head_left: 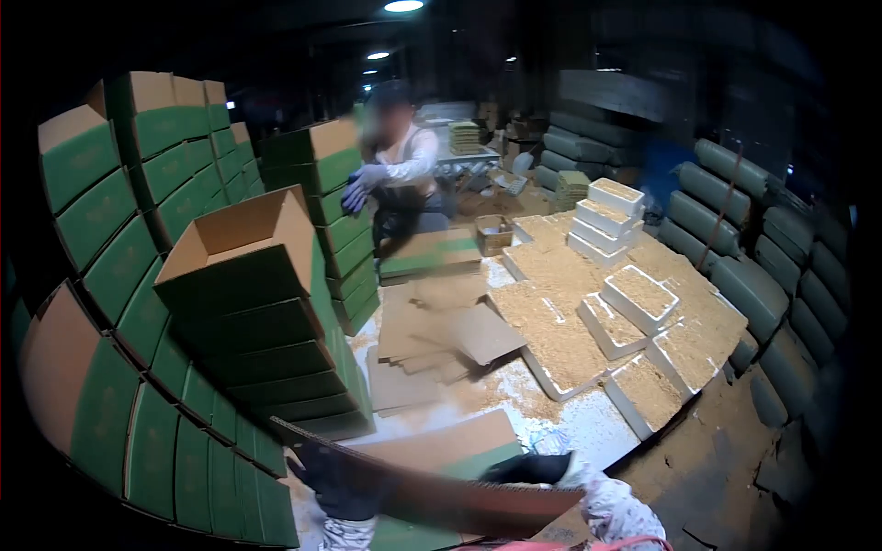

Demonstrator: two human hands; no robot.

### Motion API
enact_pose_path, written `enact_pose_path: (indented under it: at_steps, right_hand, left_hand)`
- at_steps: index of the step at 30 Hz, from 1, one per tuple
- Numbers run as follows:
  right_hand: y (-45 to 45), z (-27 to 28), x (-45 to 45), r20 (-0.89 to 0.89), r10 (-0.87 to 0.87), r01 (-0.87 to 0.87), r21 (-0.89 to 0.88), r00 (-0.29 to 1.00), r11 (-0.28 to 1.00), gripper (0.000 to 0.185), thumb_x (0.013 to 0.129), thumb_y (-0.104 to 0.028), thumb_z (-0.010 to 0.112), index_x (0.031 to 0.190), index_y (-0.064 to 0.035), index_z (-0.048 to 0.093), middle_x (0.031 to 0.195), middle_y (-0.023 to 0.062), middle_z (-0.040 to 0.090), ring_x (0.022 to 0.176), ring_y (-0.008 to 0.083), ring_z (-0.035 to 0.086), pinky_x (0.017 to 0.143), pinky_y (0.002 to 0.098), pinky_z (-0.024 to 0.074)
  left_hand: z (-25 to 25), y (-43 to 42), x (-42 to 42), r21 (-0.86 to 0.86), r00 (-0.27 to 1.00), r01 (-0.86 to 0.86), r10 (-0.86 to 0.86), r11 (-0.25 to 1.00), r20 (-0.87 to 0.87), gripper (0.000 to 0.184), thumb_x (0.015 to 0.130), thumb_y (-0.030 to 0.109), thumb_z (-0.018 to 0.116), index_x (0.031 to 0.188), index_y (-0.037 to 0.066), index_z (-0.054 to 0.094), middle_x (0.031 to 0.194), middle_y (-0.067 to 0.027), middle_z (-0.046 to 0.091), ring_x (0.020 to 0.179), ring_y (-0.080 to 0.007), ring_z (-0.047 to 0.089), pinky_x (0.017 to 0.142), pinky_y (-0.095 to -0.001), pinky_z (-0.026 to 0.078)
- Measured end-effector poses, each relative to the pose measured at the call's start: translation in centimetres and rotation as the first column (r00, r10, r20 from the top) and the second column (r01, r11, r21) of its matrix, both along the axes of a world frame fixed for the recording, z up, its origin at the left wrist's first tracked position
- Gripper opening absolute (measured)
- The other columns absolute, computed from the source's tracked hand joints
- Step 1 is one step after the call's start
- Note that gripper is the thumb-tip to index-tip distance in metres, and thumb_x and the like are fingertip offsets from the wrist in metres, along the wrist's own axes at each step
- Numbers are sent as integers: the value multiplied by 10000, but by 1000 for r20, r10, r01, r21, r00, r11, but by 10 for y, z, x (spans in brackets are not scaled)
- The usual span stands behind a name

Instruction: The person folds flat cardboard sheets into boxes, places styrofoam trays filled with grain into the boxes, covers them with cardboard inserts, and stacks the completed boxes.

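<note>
A bent brown cardboard sheet [450, 500] spans the bottom of the view, its corrugated edge turned up toward me. My left hand [335, 482], in a dark glove, grips it near its left end. Dark-gloved too, my right hand [528, 469] holds the sheet by its upper edge on the right. The sheet hides part of the fingers of both hands. Just beyond it lies a flat brown and green carton [459, 443] on the white work surface [602, 430].
Stacked green cartons [243, 321] rise at left, the top one open. Loose cardboard pieces [432, 331] lie mid-table. White trays [643, 298] of tan crumbly material cover the right side. A person [409, 165] stands beyond, a gloved hand on a carton stack. Dark sacks [749, 285] are piled far right.
</note>
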State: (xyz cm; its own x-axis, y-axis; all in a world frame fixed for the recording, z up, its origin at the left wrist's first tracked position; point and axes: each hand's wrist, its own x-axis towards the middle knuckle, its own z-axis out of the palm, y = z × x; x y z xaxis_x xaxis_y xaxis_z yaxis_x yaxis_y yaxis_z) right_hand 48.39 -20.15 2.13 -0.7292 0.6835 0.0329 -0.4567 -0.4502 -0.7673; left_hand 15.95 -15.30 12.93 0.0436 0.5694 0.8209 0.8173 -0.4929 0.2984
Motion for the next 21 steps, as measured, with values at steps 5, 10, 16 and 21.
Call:
enact_pose_path:
  at_steps: [5, 10, 16, 21]
  right_hand:
    - [42, 96, -109, 358, 137, -282, 393, 924, 875, 499, 825, -339, 465, 1155, 30, 401, 1131, 147, 471, 1037, 257, 452, 892, 377, 359]
    - [52, 98, -118, 618, -527, -197, 737, 583, 646, 561, 731, -100, 552, 1248, -72, 337, 994, 96, 514, 899, 159, 520, 772, 244, 422]
    - [94, 134, -29, 444, -896, -223, 875, 19, 429, 513, 761, -122, 518, 1242, -86, 344, 1108, 158, 453, 1006, 252, 462, 859, 339, 384]
    - [56, 165, -49, 271, -960, -662, 733, 69, 159, 216, 684, -160, 534, 884, -87, 572, 857, 155, 560, 756, 274, 566, 636, 360, 455]
  left_hand:
    - [1, -16, 27, -101, 705, 558, -535, 824, -466, 579, 691, 458, 535, 1170, 143, 454, 1100, -121, 520, 1029, -302, 468, 875, -474, 344]
    - [8, -30, -5, -91, 624, 751, -748, 654, -227, 475, 723, 531, 511, 757, 58, 537, 822, -125, 559, 787, -294, 560, 854, -429, 385]
    - [86, -48, -30, -283, 545, 673, -717, 683, -435, 560, 691, 540, 534, 863, 7, 562, 485, -46, 452, 470, -214, 504, 521, -389, 436]
    - [67, -25, -1, -611, 712, 55, -460, 790, -530, 791, 639, 515, 580, 1225, 33, 357, 1152, -253, 428, 919, -385, 499, 858, -450, 357]
